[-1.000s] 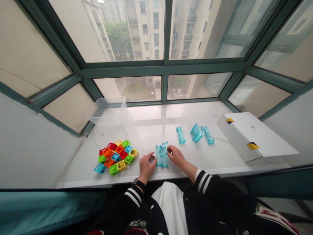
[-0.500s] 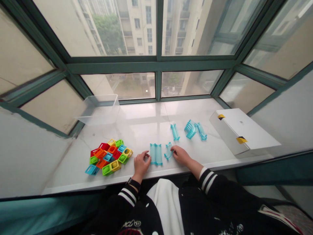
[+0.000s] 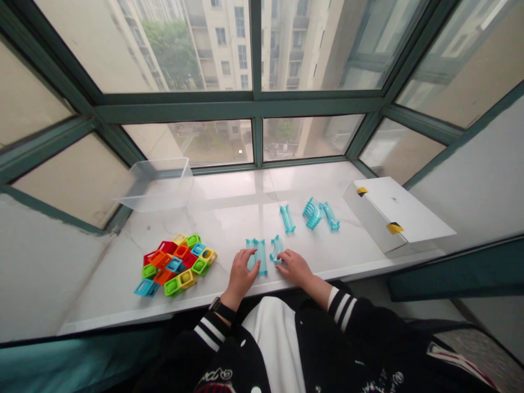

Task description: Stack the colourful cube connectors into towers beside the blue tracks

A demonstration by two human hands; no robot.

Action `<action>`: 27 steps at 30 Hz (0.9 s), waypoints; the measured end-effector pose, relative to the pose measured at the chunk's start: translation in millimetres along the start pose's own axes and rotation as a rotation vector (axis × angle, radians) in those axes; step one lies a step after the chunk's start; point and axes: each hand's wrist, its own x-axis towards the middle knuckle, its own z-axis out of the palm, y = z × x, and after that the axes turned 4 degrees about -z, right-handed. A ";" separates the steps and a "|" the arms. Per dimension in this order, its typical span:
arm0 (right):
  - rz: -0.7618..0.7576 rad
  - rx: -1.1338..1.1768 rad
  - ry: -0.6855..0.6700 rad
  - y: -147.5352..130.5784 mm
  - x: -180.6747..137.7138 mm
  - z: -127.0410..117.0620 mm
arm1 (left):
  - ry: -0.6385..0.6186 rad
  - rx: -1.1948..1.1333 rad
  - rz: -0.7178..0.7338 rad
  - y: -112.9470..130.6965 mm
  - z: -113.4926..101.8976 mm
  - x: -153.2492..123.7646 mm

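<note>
On the white marble sill (image 3: 229, 218) lie clear blue plastic track pieces. My left hand (image 3: 240, 275) rests with spread fingers on a pair of straight blue pieces (image 3: 257, 254) lying side by side. My right hand (image 3: 295, 267) sits just right of them, its fingertips on a small curved blue piece (image 3: 275, 246) that lies flat on the sill. Farther back lie a single straight blue piece (image 3: 287, 218) and a bunch of curved and straight blue pieces (image 3: 319, 213).
A heap of coloured square blocks (image 3: 175, 263) lies at the left front. An empty clear plastic tub (image 3: 158, 183) stands at the back left by the window. A white cardboard box (image 3: 396, 215) with yellow tape sits at the right.
My right hand drew a curved blue piece off the straight pair and set it down to their right. My left hand slid onto the straight pair. The view has tilted slightly.
</note>
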 end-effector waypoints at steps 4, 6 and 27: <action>0.006 0.039 0.059 -0.2 3.4 4.6 | -0.167 0.101 0.104 24.2 9.0 0.0; 0.001 0.090 0.105 0.2 3.3 3.6 | -0.209 0.161 0.103 28.5 13.4 -0.1; -0.020 0.221 0.562 12.2 24.4 -105.4 | -0.296 -0.300 0.111 105.9 50.2 74.9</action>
